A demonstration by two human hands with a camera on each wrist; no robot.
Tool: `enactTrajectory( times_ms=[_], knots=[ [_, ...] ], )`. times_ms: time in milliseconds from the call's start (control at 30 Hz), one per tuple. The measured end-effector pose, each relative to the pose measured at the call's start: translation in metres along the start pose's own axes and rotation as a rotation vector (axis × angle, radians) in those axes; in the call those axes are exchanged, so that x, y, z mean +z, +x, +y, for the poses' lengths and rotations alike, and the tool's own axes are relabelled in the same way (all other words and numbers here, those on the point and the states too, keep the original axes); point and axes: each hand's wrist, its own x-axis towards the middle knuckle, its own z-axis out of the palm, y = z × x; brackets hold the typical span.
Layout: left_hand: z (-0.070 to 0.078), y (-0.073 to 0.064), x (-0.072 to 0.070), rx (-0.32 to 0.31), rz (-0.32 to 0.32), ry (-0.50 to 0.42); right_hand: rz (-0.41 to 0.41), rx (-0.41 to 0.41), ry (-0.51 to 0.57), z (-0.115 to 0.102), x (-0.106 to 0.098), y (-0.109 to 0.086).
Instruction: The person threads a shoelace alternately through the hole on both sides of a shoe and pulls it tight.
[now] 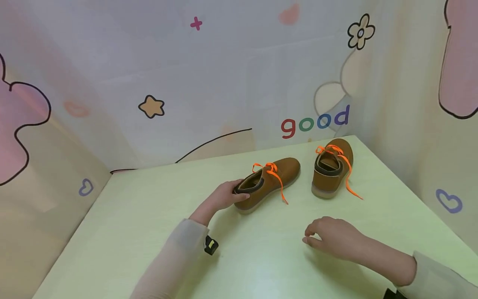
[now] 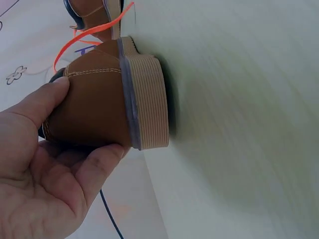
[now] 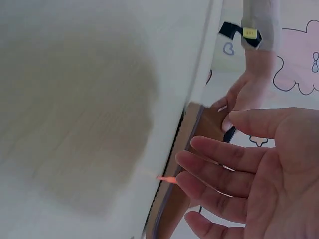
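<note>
Two brown shoes with bright orange laces are on the pale green table. My left hand [image 1: 225,195] grips the heel of the left shoe [image 1: 285,170], thumb on one side and fingers on the other. In the left wrist view its ribbed pale sole [image 2: 152,102] shows close against the tabletop. The right shoe [image 1: 324,182] stands further back on the right, heel toward me, one lace end trailing on the table. Nearer to me, my right hand [image 1: 336,236] hovers over the table with its fingers loosely bent and nothing in them.
The table [image 1: 149,232] meets a patterned curtain [image 1: 224,83] at the back, with curtain at both sides too. The right shoe stands close to the table's back right corner. Small black straps sit at both wrists.
</note>
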Motion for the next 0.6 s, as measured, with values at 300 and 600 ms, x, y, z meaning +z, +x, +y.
enactTrajectory(
  times_ms=[300,600],
  knots=[
    [0.026,0.045,0.024,-0.056,0.024,-0.046,0.012,-0.042,0.005,-0.003,-0.001,-0.012],
    [0.033,0.094,0.044,-0.034,0.052,-0.073,-0.055,-0.065,0.019,-0.009,-0.007,-0.006]
  ],
)
